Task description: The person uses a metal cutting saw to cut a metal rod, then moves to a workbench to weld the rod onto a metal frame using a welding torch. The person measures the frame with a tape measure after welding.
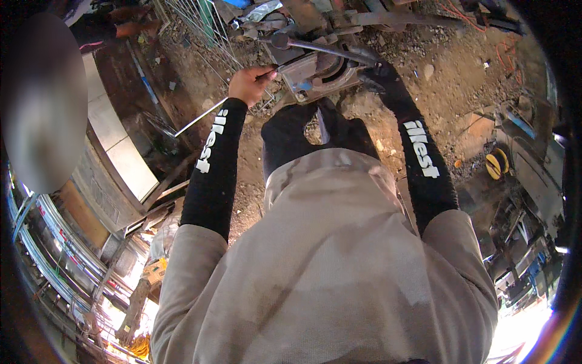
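My left hand [247,85], bare, is closed around a thin metal rod [203,116]. The rod runs down and left from my fingers to a bend, and its other end reaches the left side of a metal bench tool [305,71] with a flat plate and a curved slot. Across the top of that tool lies a long metal lever [327,48] with a rounded knob at its left end. My right hand [382,77], in a black glove, is closed at the lever's right end; its fingers are partly hard to make out against the dark glove.
Scrap metal [315,18] and a wire frame [197,27] lie beyond the tool. To the left are a cabinet with a pale top [124,158], stacked pipes [51,249] and another person [45,103]. A yellow spool [497,164] rests on the right among clutter.
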{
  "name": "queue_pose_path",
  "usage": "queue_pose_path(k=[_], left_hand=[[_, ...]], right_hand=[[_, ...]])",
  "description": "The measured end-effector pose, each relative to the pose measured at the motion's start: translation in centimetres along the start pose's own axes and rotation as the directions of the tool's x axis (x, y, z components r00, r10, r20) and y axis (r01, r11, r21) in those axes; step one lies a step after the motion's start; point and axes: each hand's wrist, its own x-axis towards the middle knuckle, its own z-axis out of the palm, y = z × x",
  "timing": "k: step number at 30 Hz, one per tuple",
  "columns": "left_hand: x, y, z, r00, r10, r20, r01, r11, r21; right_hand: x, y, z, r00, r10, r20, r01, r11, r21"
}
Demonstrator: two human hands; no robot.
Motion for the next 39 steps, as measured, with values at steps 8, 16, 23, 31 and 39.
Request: queue_pose_path(k=[8, 16, 23, 31, 39], left_hand=[[0.0, -1.2, 0.5, 0.998, 0.013, -0.066, -0.007, 0.997, 0.082], [0.1, -2.1, 1.1, 0.989, 0.067, -0.13, -0.053, 0.993, 0.106], [-0.2, -2.4, 1.1, 0.99, 0.075, -0.116, -0.07, 0.996, 0.047], [-0.1, -3.0, 0.9, 0.989, 0.077, -0.126, -0.069, 0.995, 0.067], [-0.2, -4.0, 1.5, 0.987, 0.067, -0.147, -0.067, 0.998, 0.003]], right_hand=[[0.7, -2.2, -2.2, 0.97, -0.244, 0.015, 0.22, 0.843, -0.491], [2.0, -1.9, -2.3, 0.957, -0.283, 0.072, 0.274, 0.787, -0.552], [2.1, 0.2, -2.2, 0.966, -0.259, 0.017, 0.245, 0.89, -0.383], [2.9, 0.8, -2.6, 0.923, -0.384, 0.041, 0.353, 0.796, -0.492], [4.4, 1.4, -3.4, 0.881, -0.452, 0.142, 0.436, 0.657, -0.616]])
